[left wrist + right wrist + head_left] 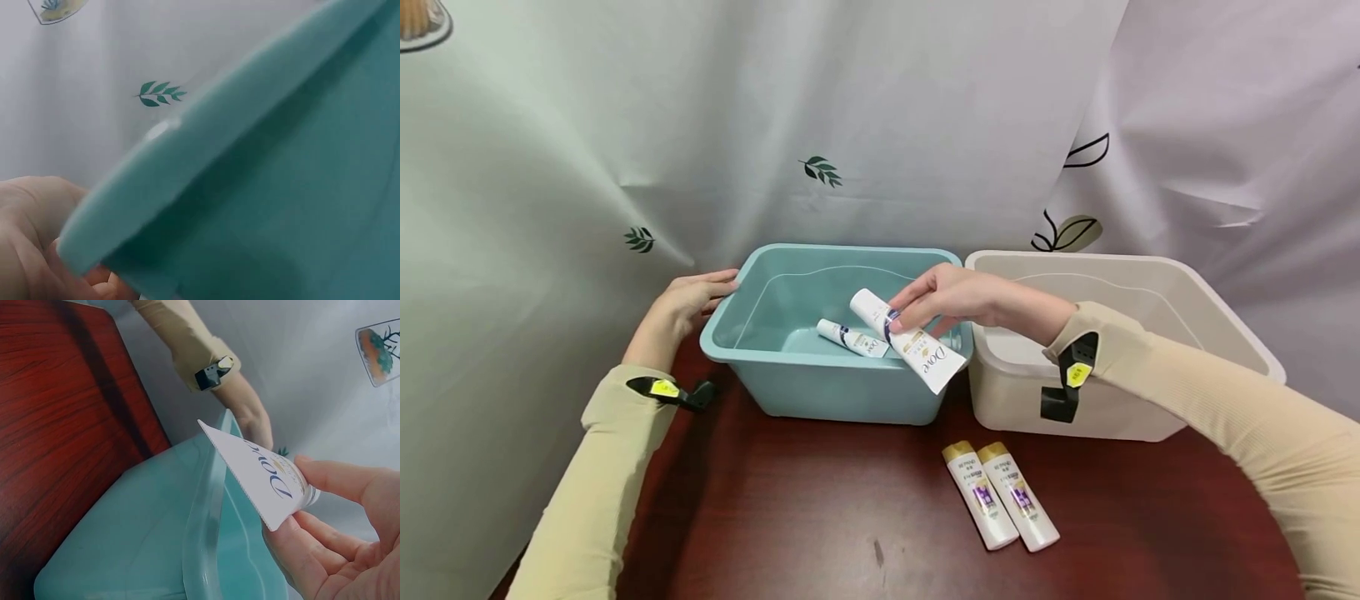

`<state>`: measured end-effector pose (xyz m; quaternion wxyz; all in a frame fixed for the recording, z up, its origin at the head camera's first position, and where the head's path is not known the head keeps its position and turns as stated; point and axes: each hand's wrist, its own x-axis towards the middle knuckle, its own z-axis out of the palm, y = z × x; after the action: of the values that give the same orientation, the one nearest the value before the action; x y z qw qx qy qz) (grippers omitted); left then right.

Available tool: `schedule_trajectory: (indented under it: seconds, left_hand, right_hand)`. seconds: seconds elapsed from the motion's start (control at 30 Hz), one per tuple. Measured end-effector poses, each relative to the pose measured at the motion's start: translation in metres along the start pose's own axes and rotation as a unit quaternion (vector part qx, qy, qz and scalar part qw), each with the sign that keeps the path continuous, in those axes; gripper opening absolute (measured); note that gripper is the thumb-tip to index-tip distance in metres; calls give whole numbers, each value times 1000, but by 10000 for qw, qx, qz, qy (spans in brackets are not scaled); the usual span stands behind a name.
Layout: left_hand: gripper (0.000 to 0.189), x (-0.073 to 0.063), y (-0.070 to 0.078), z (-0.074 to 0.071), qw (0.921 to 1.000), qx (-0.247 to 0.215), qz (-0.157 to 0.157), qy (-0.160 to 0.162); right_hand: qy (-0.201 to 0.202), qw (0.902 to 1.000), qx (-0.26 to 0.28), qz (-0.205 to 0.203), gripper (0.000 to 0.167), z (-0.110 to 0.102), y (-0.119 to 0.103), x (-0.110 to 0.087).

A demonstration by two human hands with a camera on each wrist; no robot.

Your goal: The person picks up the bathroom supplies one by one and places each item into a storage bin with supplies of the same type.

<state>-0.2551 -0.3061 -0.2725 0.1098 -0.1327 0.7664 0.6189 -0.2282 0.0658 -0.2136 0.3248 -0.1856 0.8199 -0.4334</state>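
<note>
My right hand (951,296) pinches a white Dove tube (917,346) between thumb and fingers, over the front right of a teal plastic bin (820,387). The tube tilts, its flat crimped end toward me and its cap toward the bin's middle. In the right wrist view the fingers (337,478) grip it about the middle. A second Dove tube (852,338) lies inside the bin. At the bin's left rim my left hand (692,298) holds on, and the left wrist view shows its fingers curled beneath the lip, partly hidden.
A beige bin (1075,404) stands directly right of the teal one. Two white bottles with gold caps, a left one (979,496) and a right one (1018,497), lie side by side on the dark red table (775,508). A patterned light curtain (880,125) hangs behind.
</note>
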Motion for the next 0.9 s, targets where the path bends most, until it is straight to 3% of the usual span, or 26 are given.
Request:
schedule_trajectory:
  seconds: [0.23, 0.9]
  left_hand:
    - [65, 0, -1, -1, 9997, -206, -37, -91]
    - [65, -2, 0, 0, 9997, -240, 25, -90]
  right_hand:
    - [-30, 10000, -30, 70, 49, -2, 2, 3]
    - [64, 9995, -173, 253, 48, -9, -3, 11]
